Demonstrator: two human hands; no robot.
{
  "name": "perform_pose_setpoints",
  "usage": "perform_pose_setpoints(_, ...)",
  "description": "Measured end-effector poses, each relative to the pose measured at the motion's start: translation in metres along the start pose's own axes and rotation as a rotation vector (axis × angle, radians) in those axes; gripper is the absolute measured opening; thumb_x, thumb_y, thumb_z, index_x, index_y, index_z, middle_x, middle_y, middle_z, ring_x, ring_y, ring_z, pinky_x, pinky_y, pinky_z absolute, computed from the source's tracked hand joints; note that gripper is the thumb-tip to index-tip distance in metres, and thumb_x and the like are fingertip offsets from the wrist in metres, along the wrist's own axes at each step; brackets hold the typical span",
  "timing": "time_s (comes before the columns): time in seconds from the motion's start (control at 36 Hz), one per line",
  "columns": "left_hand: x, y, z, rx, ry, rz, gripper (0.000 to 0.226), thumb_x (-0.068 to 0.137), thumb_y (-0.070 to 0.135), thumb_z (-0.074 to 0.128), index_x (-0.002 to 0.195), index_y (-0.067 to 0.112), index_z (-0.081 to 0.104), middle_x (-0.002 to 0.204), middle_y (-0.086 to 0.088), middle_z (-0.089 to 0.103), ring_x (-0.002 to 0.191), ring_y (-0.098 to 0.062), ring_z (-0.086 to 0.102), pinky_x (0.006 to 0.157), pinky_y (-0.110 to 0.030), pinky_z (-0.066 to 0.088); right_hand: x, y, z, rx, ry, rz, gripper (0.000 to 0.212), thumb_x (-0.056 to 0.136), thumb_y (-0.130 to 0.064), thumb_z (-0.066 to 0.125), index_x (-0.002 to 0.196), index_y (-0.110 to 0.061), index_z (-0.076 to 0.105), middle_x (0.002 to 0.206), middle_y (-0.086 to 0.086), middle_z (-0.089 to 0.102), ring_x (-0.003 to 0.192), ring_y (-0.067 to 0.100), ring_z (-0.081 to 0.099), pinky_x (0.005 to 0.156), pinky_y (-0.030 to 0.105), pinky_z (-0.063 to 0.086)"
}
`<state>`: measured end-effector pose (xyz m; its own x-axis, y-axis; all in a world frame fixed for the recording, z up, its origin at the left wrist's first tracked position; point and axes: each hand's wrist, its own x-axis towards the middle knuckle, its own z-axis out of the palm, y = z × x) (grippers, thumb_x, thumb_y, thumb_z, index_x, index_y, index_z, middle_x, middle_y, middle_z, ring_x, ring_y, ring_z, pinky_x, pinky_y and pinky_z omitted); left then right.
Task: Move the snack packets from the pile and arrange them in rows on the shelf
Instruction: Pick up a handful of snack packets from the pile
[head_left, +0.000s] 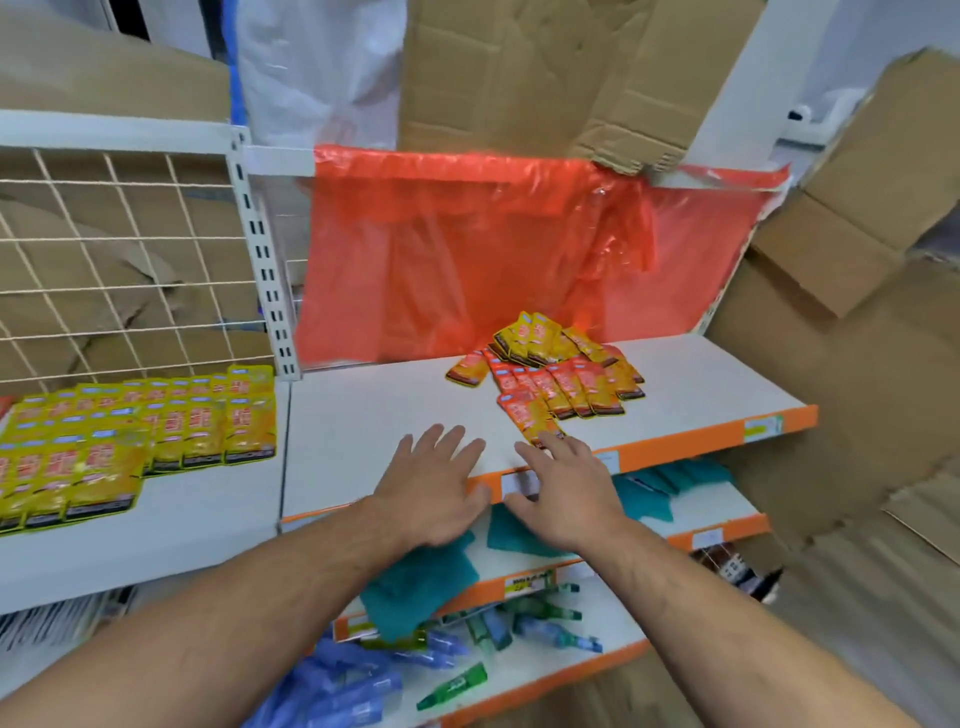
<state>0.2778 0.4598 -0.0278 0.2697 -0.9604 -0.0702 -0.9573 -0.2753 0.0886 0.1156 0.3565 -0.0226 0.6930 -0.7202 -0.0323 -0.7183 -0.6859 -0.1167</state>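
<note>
While both your hands hover flat over the front edge of the shelf (363, 415), neither holds anything. Your left hand (434, 483) has its fingers straight and spread, released. Your right hand (563, 491) is the same, its fingertips (553, 441) at the near end of the foremost orange packet (530, 415), seemingly touching it.

Note the pile of snack packets (550, 364) toward the back right of the board: yellow ones heaped on top, orange ones fanned out in front in a rough line. The neighbouring shelf (218, 499) to your left carries yellow packets (156, 431) set in neat rows.

Step in hand, as I judge it: reaching in for the next packet to place or straighten. The next move calls for you to pinch that loose front packet by its edge, then lay it square on the bare board left of the pile, lined up with the front lip
</note>
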Motion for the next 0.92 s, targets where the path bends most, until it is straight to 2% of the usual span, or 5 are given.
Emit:
perform_pose_setpoints(0.22,0.061,0.033,0.003,0.018,-0.019,0.066,0.065,0.098,0.056,0.025,0.158,0.032,0.010,0.167,-0.001,0.004,0.152,-0.026,0.001,0.122,-0.052,0.007,0.027,0.048,0.001,0.044,-0.012,0.060,0.071,0.090,-0.060,0.049,0.154,-0.037,0.028,0.164,-0.002,0.020,0.149,0.030,0.015,0.119,0.048,0.023)
perform_pose_setpoints(0.5,0.169,0.063,0.010,-0.006,0.000,0.186,0.065,0.097,0.056,0.027,0.156,0.030,0.016,0.166,-0.003,0.011,0.151,-0.029,0.006,0.120,-0.052,0.010,0.089,0.114,-0.006,-0.016,-0.030,0.149,0.071,0.091,-0.061,0.049,0.153,-0.035,0.029,0.163,0.000,0.022,0.148,0.029,0.018,0.118,0.046,0.026)
perform_pose_setpoints(0.58,0.192,0.066,0.010,-0.009,-0.009,0.187,0.065,0.098,0.056,0.027,0.157,0.031,0.014,0.166,-0.002,0.008,0.152,-0.028,0.002,0.121,-0.053,0.006,0.106,0.127,-0.006,0.016,-0.028,0.161,0.071,0.091,-0.060,0.050,0.154,-0.036,0.029,0.164,-0.001,0.020,0.148,0.029,0.017,0.118,0.045,0.027)
perform_pose_setpoints(0.83,0.235,0.080,0.012,-0.030,0.057,0.138,0.062,0.097,0.053,0.031,0.154,0.030,0.022,0.164,-0.001,0.014,0.151,-0.027,0.004,0.121,-0.053,0.006,0.154,0.167,0.000,0.040,-0.031,0.100,0.069,0.090,-0.061,0.051,0.152,-0.036,0.033,0.163,-0.002,0.023,0.146,0.027,0.021,0.116,0.042,0.028)
perform_pose_setpoints(0.92,0.236,0.086,0.019,-0.018,0.080,0.074,0.067,0.091,0.058,0.023,0.152,0.031,0.026,0.163,0.000,0.020,0.150,-0.028,0.010,0.120,-0.052,0.012,0.166,0.179,0.006,0.025,-0.053,0.045,0.070,0.091,-0.061,0.049,0.153,-0.034,0.033,0.161,-0.001,0.027,0.143,0.029,0.026,0.116,0.040,0.030)
